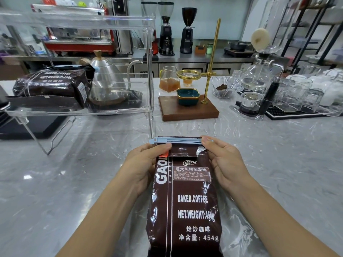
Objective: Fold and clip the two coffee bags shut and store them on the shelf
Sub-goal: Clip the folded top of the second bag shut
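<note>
A dark brown coffee bag (187, 204) lies flat on the marble counter in front of me, its top folded over. A light blue clip (176, 140) runs across the folded top. My left hand (144, 164) grips the bag's upper left corner, thumb just under the clip. My right hand (224, 160) holds the upper right corner, fingertips pressing the clip's right end. A second coffee bag (53, 84) lies on its side on the lower level of the clear acrylic shelf (150, 75) at the left.
A steel gooseneck kettle (109, 78) stands on the shelf beside the stored bag. Behind the bag in my hands are a wooden drip stand (187, 110) with a brass pole, a glass server, a siphon brewer (259, 80) and several glasses at the right.
</note>
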